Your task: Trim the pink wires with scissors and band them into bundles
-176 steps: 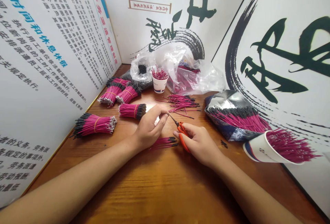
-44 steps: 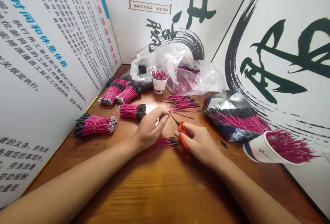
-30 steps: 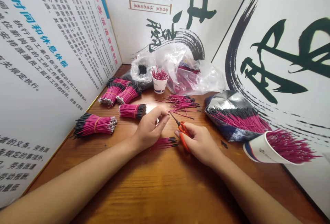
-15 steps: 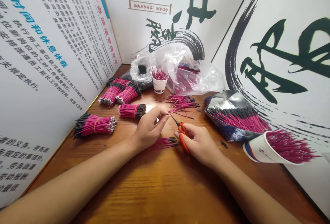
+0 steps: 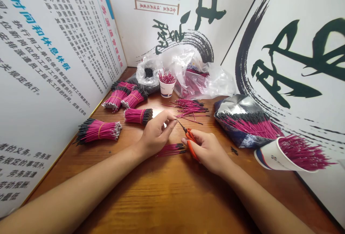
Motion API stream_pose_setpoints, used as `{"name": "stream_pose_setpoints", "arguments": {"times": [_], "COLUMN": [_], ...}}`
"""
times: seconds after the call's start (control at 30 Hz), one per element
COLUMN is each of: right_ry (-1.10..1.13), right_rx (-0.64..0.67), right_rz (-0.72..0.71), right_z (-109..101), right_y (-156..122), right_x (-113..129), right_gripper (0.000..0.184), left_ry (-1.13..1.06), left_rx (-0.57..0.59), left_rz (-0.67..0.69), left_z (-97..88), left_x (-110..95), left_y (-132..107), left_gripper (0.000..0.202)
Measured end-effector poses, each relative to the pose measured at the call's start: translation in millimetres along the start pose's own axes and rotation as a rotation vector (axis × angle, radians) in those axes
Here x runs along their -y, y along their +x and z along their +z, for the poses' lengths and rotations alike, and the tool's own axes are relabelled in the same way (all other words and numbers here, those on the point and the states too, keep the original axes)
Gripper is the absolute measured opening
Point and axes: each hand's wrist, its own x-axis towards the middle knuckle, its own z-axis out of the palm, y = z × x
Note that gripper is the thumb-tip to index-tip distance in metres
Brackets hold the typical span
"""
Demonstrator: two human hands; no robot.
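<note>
In the middle of the head view, my left hand (image 5: 158, 132) is closed in a pinch of thumb and forefinger. What it pinches is too small and hidden to make out. My right hand (image 5: 210, 150) wraps round orange-handled scissors (image 5: 192, 146), whose thin dark tips point at the left fingertips and almost meet them. Below the left fingers lies a short row of magenta wires (image 5: 171, 150) with black ends. Beyond both hands is a loose pile of similar wires (image 5: 190, 106).
Rubber-banded wire bundles (image 5: 101, 130) lie at the left. An upright paper cup (image 5: 167, 89) of wires and clear plastic bags (image 5: 215, 81) stand at the back. To the right are an opened bag of wires (image 5: 249, 124), a tipped paper cup (image 5: 269, 157) and small black bits (image 5: 234, 150).
The scissors and my right hand have shifted very slightly to the left. My left hand stays in its pinch at the same place.
</note>
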Motion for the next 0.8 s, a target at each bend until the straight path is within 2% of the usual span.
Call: {"name": "stream_pose_setpoints", "arguments": {"times": [0.8], "right_ry": [-0.012], "right_rx": [-0.009], "right_rz": [-0.004], "right_z": [0.7], "right_y": [-0.5], "right_x": [-2.4], "right_gripper": [0.038], "left_ry": [-0.029], "left_rx": [0.012], "left_rz": [-0.013], "left_z": [-0.1], "left_x": [0.4], "left_y": [-0.6], "left_gripper": [0.014]}}
